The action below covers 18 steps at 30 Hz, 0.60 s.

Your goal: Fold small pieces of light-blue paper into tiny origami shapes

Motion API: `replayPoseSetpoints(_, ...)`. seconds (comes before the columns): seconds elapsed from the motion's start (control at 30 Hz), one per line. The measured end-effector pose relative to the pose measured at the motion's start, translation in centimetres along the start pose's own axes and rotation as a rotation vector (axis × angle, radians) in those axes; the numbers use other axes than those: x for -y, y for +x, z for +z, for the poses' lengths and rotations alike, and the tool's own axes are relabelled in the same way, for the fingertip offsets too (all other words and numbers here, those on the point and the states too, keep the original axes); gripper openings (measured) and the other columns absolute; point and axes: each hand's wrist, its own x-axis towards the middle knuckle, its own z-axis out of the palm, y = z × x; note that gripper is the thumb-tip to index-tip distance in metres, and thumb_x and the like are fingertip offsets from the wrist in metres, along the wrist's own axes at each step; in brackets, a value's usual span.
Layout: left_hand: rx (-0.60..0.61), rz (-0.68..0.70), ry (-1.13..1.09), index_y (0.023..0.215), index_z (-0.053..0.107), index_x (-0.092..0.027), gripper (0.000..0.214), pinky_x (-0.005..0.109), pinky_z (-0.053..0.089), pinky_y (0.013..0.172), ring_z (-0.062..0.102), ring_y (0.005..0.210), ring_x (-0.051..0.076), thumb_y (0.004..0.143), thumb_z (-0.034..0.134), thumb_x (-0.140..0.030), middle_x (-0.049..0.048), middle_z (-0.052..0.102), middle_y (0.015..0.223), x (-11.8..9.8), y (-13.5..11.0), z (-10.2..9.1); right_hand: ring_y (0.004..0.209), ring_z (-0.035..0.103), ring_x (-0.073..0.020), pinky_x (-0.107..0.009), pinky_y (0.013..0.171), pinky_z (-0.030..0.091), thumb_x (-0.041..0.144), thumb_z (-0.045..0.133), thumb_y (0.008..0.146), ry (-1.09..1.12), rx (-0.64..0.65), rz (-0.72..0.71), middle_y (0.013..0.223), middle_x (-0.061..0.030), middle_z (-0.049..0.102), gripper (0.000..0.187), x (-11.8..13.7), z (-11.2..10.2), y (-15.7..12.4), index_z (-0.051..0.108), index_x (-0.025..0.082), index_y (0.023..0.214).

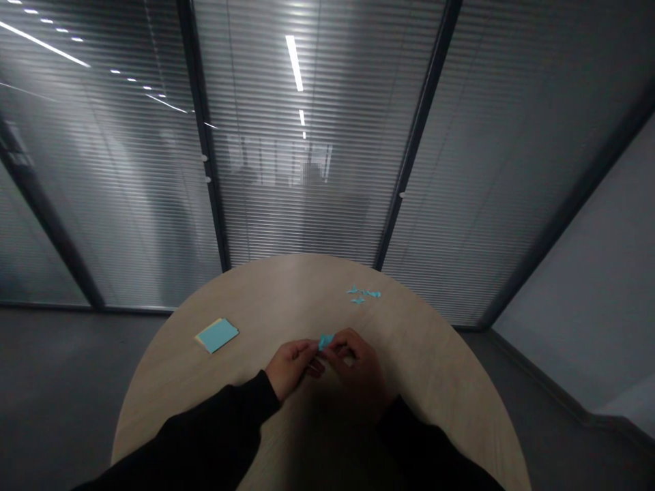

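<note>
Blue paper (325, 341) pinched by left hand (291, 367), right hand (361, 368); plain-topped stack (219, 335) nearby.

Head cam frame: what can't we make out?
All in the head view:
- Blue piece: full shape, partly covered by fingers of the left hand and right hand.
- Small blue pieces: exact shapes, too small.
- Blue-topped stack: sheet count, hidden under the top sheet.
- Table: near edge, cut off by the frame's bottom.
- Shapes behind the blinds: blurred by slats.
</note>
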Motion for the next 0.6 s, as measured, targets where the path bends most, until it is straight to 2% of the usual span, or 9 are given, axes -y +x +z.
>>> replayPoseSetpoints(0.07,-0.01,0.032,0.036,0.091,0.069,-0.011,0.05,0.028,0.049,0.063,0.061,0.061,0.014,0.075,0.071,-0.058,0.0041,0.066,0.067,-0.2,-0.2,0.23,0.074,0.06,-0.015,-0.025,0.066,0.049,0.025,0.064,0.086,-0.02,0.005,-0.01,0.082,-0.001,0.063,0.006,0.24,0.22,-0.17,0.062,0.02,0.082)
replayPoseSetpoints(0.2,-0.023,0.067,0.061,0.089,0.068,-0.012,0.039,0.028,0.05,0.066,0.063,0.065,0.015,0.075,0.073,-0.048,0.0048,0.069,0.072,-0.28,-0.33,0.21,0.076,0.059,-0.0162,-0.026,0.068,0.047,0.024,0.062,0.087,-0.114,0.053,-0.14,0.081,-0.0017,0.062,0.008,0.28,0.67,-0.4,0.059,0.021,0.08)
replayPoseSetpoints(0.33,-0.086,0.064,0.061,0.085,0.068,-0.013,0.037,0.03,0.051,0.067,0.063,0.064,0.016,0.071,0.075,-0.046,0.0045,0.068,0.069,0.27,0.09,-0.11,0.08,0.059,-0.0189,-0.03,0.073,0.047,0.023,0.057,0.09,-0.28,0.002,-0.235,0.083,-0.0039,0.063,0.007,-0.15,0.97,-0.51,0.059,0.021,0.084)
replayPoseSetpoints(0.47,-0.113,0.08,0.12,0.083,0.067,-0.014,0.031,0.029,0.049,0.064,0.062,0.061,0.016,0.072,0.072,-0.043,0.0033,0.066,0.065,0.31,0.13,0.1,0.085,0.06,-0.022,-0.032,0.075,0.048,0.025,0.06,0.089,-0.394,-0.024,-0.237,0.089,-0.0064,0.065,0.005,-0.24,0.97,-0.51,0.06,0.021,0.091)
replayPoseSetpoints(0.6,-0.114,0.094,0.261,0.083,0.066,-0.014,0.027,0.026,0.045,0.059,0.059,0.057,0.014,0.076,0.066,-0.041,0.001,0.063,0.061,-0.45,-0.34,0.54,0.089,0.061,-0.0226,-0.035,0.079,0.051,0.024,0.061,0.088,-0.373,-0.021,-0.193,0.092,-0.0071,0.065,0.004,-0.19,0.67,-0.25,0.062,0.021,0.09)
